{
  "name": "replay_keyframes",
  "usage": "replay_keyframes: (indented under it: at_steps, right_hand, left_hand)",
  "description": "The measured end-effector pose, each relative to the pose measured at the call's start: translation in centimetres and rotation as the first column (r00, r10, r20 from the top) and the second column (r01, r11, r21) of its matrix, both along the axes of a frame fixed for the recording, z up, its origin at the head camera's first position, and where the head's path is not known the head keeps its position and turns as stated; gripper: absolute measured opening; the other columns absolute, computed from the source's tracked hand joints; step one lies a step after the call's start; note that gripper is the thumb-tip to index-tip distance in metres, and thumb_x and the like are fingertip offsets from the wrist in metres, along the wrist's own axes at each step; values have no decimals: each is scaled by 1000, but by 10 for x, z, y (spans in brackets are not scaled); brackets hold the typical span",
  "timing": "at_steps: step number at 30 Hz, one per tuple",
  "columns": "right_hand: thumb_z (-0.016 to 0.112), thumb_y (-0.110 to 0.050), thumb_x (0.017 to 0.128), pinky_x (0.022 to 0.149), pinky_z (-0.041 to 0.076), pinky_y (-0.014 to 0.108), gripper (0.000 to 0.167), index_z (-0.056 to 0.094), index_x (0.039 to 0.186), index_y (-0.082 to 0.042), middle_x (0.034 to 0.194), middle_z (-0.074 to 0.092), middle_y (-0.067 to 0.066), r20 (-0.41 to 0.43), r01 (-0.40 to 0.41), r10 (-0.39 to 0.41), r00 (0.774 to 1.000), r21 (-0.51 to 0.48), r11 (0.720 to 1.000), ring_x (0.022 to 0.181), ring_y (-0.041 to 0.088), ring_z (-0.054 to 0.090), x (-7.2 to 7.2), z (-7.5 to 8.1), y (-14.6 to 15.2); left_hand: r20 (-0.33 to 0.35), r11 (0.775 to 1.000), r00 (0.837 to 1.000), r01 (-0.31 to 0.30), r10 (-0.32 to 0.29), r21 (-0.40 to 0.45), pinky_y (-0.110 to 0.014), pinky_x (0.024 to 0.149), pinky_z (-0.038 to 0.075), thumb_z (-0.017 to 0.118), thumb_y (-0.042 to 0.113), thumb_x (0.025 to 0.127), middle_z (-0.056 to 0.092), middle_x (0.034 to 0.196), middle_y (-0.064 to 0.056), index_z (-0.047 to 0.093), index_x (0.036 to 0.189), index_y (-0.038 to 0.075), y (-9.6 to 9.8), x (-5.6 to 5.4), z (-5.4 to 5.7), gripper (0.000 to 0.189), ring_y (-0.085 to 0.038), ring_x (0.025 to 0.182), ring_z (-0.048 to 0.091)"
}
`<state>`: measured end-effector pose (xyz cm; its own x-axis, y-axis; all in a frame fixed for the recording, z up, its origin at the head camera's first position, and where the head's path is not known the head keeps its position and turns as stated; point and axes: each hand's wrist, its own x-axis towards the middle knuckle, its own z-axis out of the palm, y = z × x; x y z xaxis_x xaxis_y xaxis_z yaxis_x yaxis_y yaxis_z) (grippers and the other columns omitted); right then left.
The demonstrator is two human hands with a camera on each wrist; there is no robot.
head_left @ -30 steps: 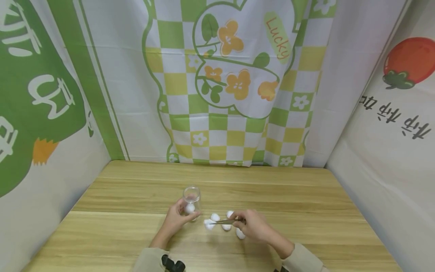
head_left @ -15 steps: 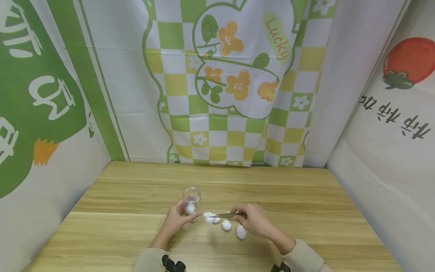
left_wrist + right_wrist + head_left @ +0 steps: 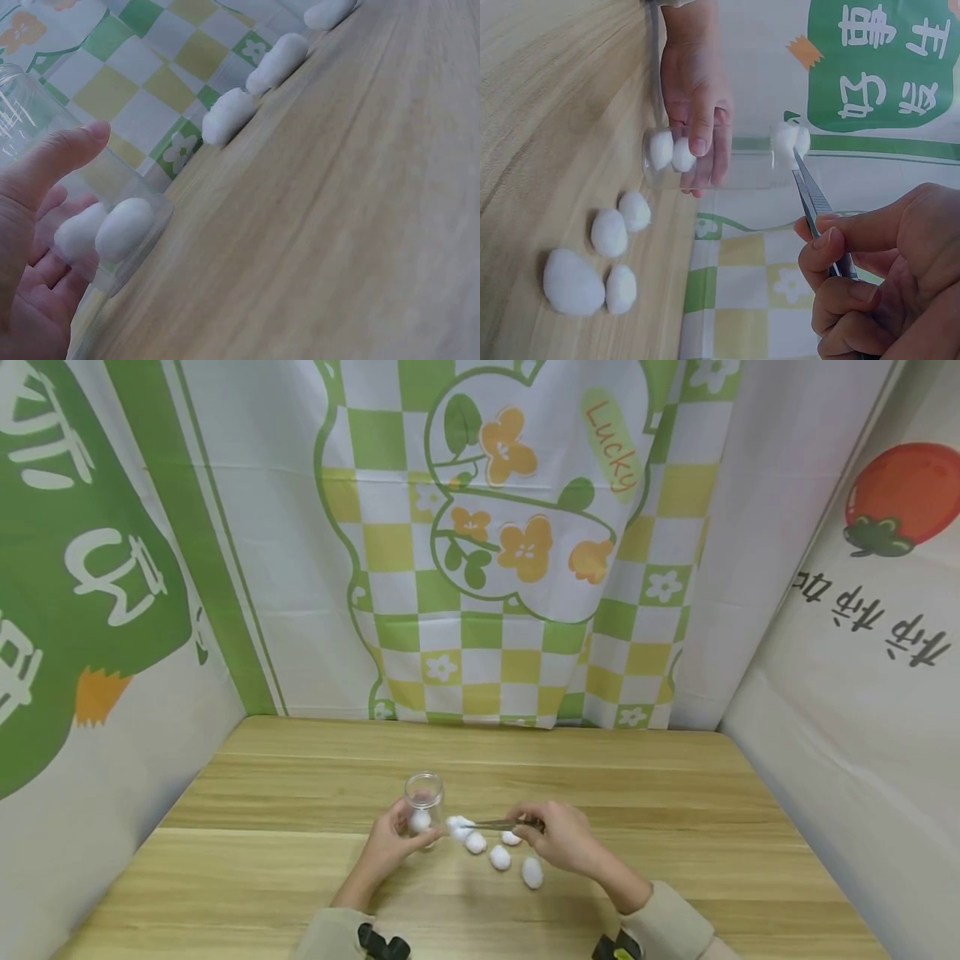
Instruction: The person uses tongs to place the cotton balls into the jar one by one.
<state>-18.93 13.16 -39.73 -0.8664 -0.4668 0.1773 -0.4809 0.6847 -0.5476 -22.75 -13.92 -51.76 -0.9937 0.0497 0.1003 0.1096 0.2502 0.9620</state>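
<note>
My left hand holds a clear glass jar upright on the table, thumb on one side and fingers round the other. Two white cotton balls lie at the bottom of the jar. The right hand grips metal tweezers, whose tips pinch another cotton ball. In the right wrist view that ball is up off the table, right by the jar's open mouth. Several loose cotton balls sit on the wood between the jar and my right hand.
The wooden table ends at a hanging checkered cloth behind. Printed cloth also lines the left and right sides. Dark devices are strapped at both wrists.
My right hand has risen and moved away from me, carrying the tweezers and the pinched cotton ball up towards the jar's mouth. The left hand and jar have stayed in place.
</note>
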Motion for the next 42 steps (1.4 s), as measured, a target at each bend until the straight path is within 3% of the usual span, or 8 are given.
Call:
replay_keyframes:
  at_steps: [30,42]
  right_hand:
    - [64,-13,91,51,35,15,14,72,102,-11,72,66,2,-44,28,-29,999,-20,999,60,-1,45,-10,19,-16]
    - [63,-14,92,50,35,15,15,71,104,-10,77,69,7,-28,51,-53,998,-63,997,62,2,48,-18,20,-27]
  left_hand:
    - [12,1000,1000,16,-16,1,-55,115,36,80,17,77,54,142,-19,51,136,6,-1,0,0,66,-38,131,51]
    - [12,1000,1000,7,-7,26,-45,109,45,81,15,76,59,137,-16,54,133,8,1,0,0,64,-31,123,59]
